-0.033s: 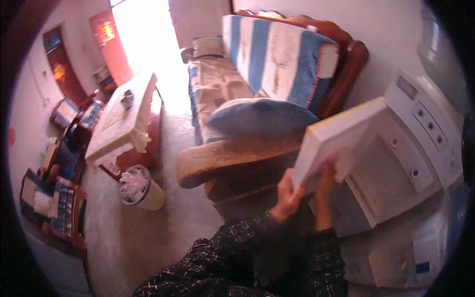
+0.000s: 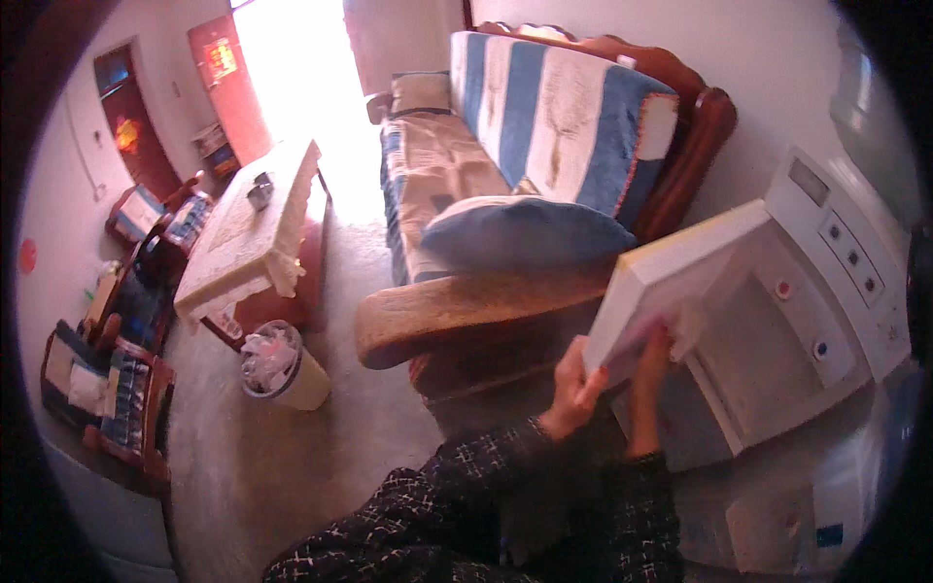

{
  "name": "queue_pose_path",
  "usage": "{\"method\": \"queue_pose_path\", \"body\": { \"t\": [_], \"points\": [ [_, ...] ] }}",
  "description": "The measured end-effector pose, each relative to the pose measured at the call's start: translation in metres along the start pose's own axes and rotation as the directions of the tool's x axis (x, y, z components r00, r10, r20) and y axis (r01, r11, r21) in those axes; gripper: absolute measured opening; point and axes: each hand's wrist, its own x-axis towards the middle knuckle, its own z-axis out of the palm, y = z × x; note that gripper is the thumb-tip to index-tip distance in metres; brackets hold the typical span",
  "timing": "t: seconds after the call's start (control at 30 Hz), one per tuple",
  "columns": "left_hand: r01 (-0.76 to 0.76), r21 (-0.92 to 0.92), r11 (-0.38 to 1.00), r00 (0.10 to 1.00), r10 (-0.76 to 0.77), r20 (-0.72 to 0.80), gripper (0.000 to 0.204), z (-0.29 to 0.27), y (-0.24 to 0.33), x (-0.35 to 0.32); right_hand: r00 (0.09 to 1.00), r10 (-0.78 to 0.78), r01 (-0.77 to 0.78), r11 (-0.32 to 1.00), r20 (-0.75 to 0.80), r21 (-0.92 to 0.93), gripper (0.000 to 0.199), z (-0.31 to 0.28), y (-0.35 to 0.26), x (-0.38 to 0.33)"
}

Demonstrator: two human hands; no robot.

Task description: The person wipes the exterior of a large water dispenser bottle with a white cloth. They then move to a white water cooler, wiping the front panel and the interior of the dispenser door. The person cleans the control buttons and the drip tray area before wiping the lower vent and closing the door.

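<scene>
Both hands hold a white box [image 2: 671, 282] up in front of a white water dispenser [image 2: 826, 301]. The left hand [image 2: 573, 389] grips the box's lower near corner: its fingers [image 2: 591, 391] curl closed around the edge, thumb on the near face. The right hand [image 2: 649, 384] rises just beside it, fingers [image 2: 659, 340] pressed flat against the underside of the box, closed on it from below. The box is tilted, its far end higher and reaching up and to the right of the fingers, with a thin yellow line along its top edge. Whether it touches the dispenser cannot be told; it overlaps the dispenser's recessed front.

Both forearms wear dark tweed sleeves [image 2: 544, 505] with a light check, coming up from the lower edge.

Just left of the fingers is the wooden arm of a sofa [image 2: 466, 311], with a blue cushion [image 2: 525, 233] lying above it. The sofa back, above and beyond the fingers, is draped in a blue and white striped cover [image 2: 564, 107]. Well to the left of the hands stands a low worktop [image 2: 253, 233] under a pale cloth, with a small dark thing on top. Near its front corner, on the concrete floor [image 2: 321, 447], is a white bin [image 2: 282, 364] full of crumpled waste. Far left, by the wall, sit bags and boxes [image 2: 107, 389], too blurred to name. A red door [image 2: 228, 83] stands beside the bright doorway at the top.
</scene>
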Motion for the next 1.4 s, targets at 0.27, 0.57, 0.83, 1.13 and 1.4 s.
{"method": "queue_pose_path", "body": {
  "t": [0.27,0.57,0.83,1.13,1.4],
  "points": [
    [0.017,-0.004,1.000,0.999,-0.017,0.028,0.043,0.008,0.000,0.003,0.975,-0.179,0.135,0.948,0.131,0.288,0.058,0.011,-0.023,-0.029],
    [0.025,-0.063,0.998,0.999,-0.024,0.025,0.047,0.009,0.001,0.003,0.854,-0.486,0.486,0.872,0.183,0.047,0.051,0.022,-0.023,-0.075],
    [0.054,-0.193,0.980,0.993,-0.073,-0.095,0.033,0.005,-0.026,0.011,0.739,-0.596,0.660,0.734,0.315,-0.159,0.052,-0.001,0.045,-0.067],
    [0.062,-0.204,0.977,0.998,-0.060,0.013,0.050,0.009,-0.025,0.009,0.742,-0.627,0.662,0.741,0.239,-0.111,0.054,-0.008,-0.019,-0.083],
    [0.046,-0.087,0.995,0.995,-0.037,0.098,0.054,-0.008,-0.055,-0.002,0.546,-0.808,0.826,0.564,0.222,0.023,0.048,0.033,-0.077,-0.071]
  ]
}}
